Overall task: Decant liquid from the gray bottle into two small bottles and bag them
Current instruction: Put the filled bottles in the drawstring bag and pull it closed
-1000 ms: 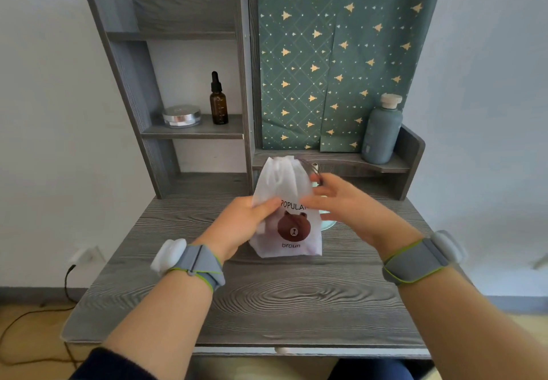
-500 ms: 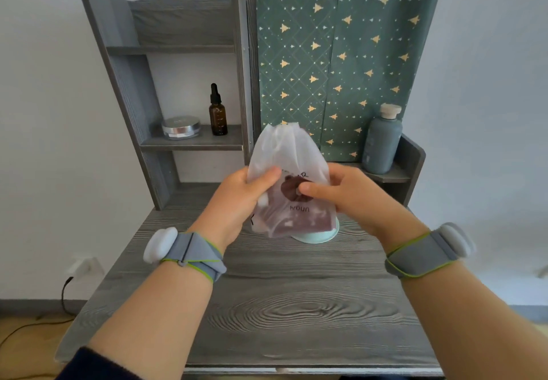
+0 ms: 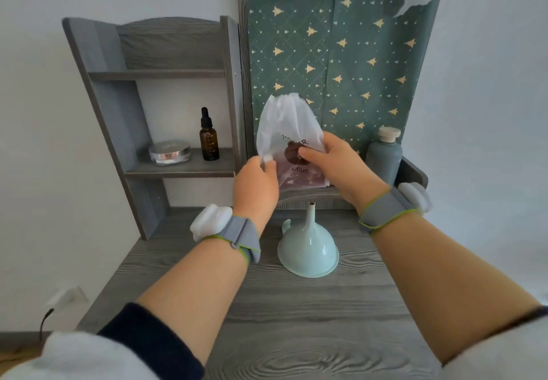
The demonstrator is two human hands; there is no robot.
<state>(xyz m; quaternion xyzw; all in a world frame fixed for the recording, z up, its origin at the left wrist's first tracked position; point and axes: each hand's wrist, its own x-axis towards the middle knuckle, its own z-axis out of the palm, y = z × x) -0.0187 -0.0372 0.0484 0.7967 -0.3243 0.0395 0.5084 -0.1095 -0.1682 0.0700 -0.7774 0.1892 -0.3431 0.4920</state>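
Observation:
A white drawstring bag (image 3: 289,130) with a brown bear print is held up in the air in front of the back shelf. Dark shapes show through its lower half. My left hand (image 3: 256,184) pinches its lower left edge. My right hand (image 3: 335,163) grips its right side, thumb across the bear print. The gray bottle (image 3: 384,157) with a cream cap stands upright on the low shelf just right of my right hand. The small bottles cannot be made out clearly.
A pale green funnel (image 3: 308,250) sits mouth-down on the gray wood desk (image 3: 296,320), below the bag. On the left shelf unit stand an amber dropper bottle (image 3: 209,138) and a round silver tin (image 3: 169,151). A green patterned panel (image 3: 341,62) backs the desk.
Both hands have lifted the bag off the desk and carried it up and back toward the shelf. The funnel, earlier hidden behind the bag, now shows in full.

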